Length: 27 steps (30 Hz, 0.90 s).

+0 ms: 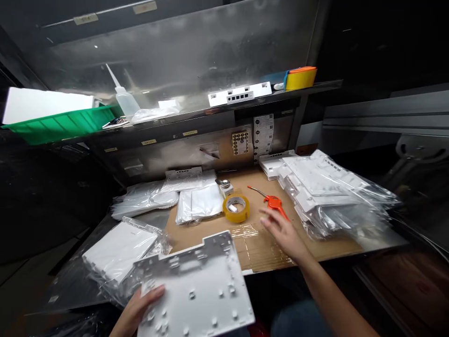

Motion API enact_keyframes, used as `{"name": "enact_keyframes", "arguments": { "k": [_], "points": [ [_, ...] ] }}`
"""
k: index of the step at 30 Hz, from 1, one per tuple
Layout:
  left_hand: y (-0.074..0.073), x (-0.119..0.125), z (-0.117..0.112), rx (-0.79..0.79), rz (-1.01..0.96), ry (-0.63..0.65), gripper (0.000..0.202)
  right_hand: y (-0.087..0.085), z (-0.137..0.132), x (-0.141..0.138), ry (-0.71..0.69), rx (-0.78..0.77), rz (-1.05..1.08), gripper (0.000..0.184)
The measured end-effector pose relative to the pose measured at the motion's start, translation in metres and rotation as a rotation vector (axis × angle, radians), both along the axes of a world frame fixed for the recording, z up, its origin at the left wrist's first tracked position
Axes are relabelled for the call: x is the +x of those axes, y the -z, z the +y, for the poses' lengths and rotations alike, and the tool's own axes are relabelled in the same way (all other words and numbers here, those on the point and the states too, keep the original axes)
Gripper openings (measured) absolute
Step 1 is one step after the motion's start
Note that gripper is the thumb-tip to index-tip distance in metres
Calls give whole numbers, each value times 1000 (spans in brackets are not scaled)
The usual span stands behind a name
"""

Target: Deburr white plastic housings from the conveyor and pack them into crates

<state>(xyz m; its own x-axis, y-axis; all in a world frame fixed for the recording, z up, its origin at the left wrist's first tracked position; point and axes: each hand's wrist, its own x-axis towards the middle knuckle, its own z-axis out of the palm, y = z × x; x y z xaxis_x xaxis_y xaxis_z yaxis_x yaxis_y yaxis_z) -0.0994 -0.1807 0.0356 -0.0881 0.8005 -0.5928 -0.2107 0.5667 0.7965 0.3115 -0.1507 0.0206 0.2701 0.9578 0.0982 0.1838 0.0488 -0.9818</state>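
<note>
Panel (201, 292), clamped one-sidedly by the left hand (142, 303), may tip and slip near the surface's (263, 257) front edge; right hand (282, 235), fingers apart, may nudge the air gun (274, 203).

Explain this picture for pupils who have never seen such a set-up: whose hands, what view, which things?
No robot here: these are one person's bare hands. The only picture comes from a camera worn on that person's head, looking forward and down. The left hand holds a white panel, its studded side showing. The right hand is open beside an orange air gun; whether they touch is hard to tell. The air gun and a roll of tape lie on cardboard. Bagged white parts lie to the right and left. The shelf above carries a green bin and a bottle.
</note>
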Motion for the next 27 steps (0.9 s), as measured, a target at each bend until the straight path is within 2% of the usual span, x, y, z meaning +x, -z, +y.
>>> {"name": "enact_keyframes", "arguments": {
  "k": [2,3,4,5,7,9,10,12,15,18,20,24,27],
  "points": [
    [-12,36,21,76,-12,149,70,3,-33,-18,-309,-83,329,53],
    [-16,53,31,117,-21,256,65,6,-48,-24,-416,-146,500,56],
    [-17,68,42,161,-12,379,59,9,-60,-29,-463,-208,643,58],
    [-17,81,53,228,36,514,55,14,-70,-32,-454,-256,758,58],
    [-11,100,76,416,230,737,56,25,-84,-29,-330,-314,906,54],
    [0,111,103,602,452,830,66,36,-92,-18,-144,-327,988,52],
    [5,114,117,676,551,814,65,41,-94,-10,-44,-320,1019,52],
    [17,116,142,779,718,714,51,46,-98,6,135,-279,1063,55],
    [32,113,172,935,964,589,32,44,-101,24,282,-178,1080,59],
    [41,108,190,1013,1104,559,25,34,-101,33,359,-109,1059,64],
    [42,104,197,1031,1157,555,25,28,-101,35,390,-91,1045,67],
    [36,97,206,1052,1182,607,24,23,-102,35,404,-65,1037,68],
    [31,96,209,1082,1161,698,34,24,-102,34,397,-72,1041,67]
  ]
}}
